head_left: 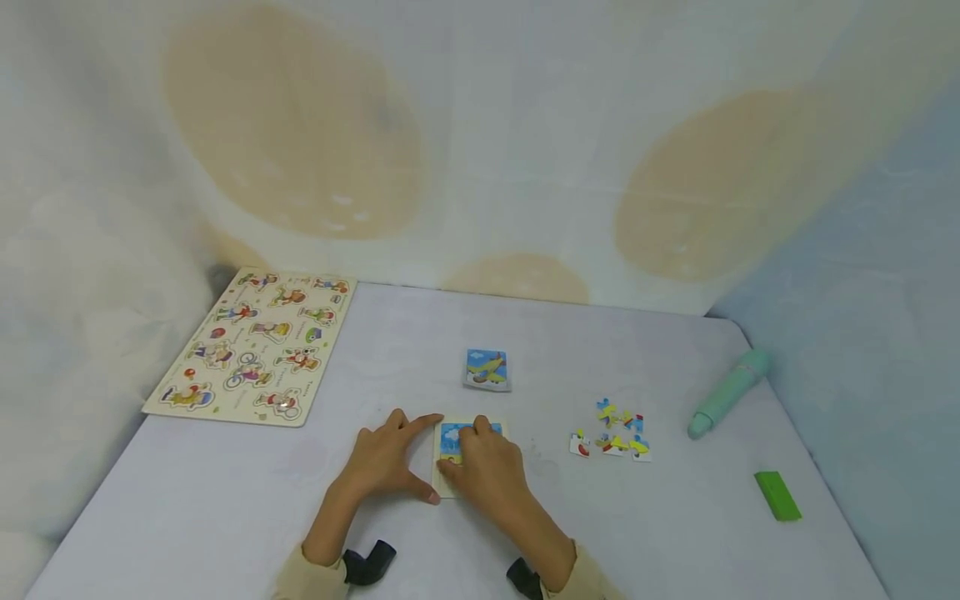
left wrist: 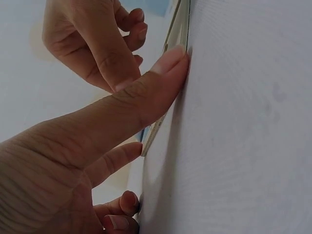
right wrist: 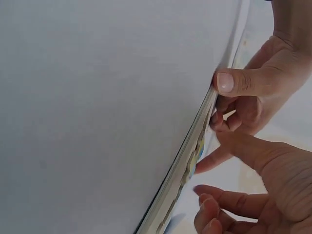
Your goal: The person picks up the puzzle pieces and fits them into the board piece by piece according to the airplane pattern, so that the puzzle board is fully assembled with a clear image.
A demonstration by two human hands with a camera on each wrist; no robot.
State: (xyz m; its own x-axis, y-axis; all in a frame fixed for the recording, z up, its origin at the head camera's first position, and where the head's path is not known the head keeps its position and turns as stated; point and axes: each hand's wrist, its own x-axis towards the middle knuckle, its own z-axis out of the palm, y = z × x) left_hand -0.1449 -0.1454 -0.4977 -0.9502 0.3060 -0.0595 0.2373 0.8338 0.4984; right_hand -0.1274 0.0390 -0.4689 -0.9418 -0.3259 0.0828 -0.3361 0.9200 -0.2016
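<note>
A small jigsaw puzzle board [head_left: 444,490] with a pale border and a blue-and-yellow picture lies at the front middle of the table. My left hand [head_left: 386,458] holds its left side, thumb at the near corner and index finger at the far corner. Over the picture is my right hand [head_left: 491,467]; its thumb and fingertips, set apart, touch the board. Any piece under that hand is hidden. To the right lie several loose puzzle pieces [head_left: 617,443]. Behind the board is a square airplane picture [head_left: 487,369].
At the back left lies a large puzzle board [head_left: 288,375] with cartoon figures. A mint-green cylinder [head_left: 729,394] and a bright green block [head_left: 777,496] lie on the right. Patterned cloth [head_left: 525,167] hangs behind the table.
</note>
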